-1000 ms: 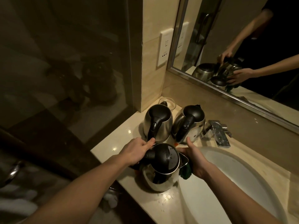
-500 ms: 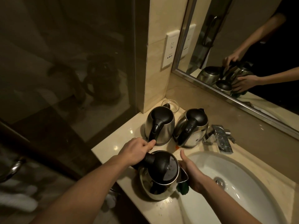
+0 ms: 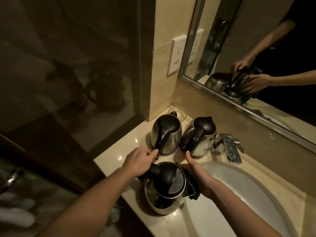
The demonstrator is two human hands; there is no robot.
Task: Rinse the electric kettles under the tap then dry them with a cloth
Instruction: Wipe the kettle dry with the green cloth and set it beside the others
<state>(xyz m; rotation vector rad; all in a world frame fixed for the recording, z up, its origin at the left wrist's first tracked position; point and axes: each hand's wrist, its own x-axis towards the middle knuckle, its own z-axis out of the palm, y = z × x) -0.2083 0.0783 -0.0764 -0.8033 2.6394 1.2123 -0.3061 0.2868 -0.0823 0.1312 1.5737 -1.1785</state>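
Single head-worn wide-angle view, facing forward and steeply down, close above the beige polished stone counter (image 3: 130,144). White oval ceramic basin (image 3: 230,185) lower right, steel-framed wall mirror (image 3: 248,23) upper right, dark glass panel (image 3: 68,65) left.

Dim, warm light fills a bathroom corner. A large dark glass panel (image 3: 77,74) stands left of a beige stone-tiled wall (image 3: 162,86) carrying a white socket plate (image 3: 177,57). A metal-framed mirror (image 3: 248,31) hangs above the glossy cream stone counter (image 3: 119,151), which holds a white oval basin (image 3: 248,194).

L hand (image 3: 136,161) on front kettle (image 3: 171,183) handle — R hand (image 3: 200,178) w/ cloth (image 3: 195,196) at side
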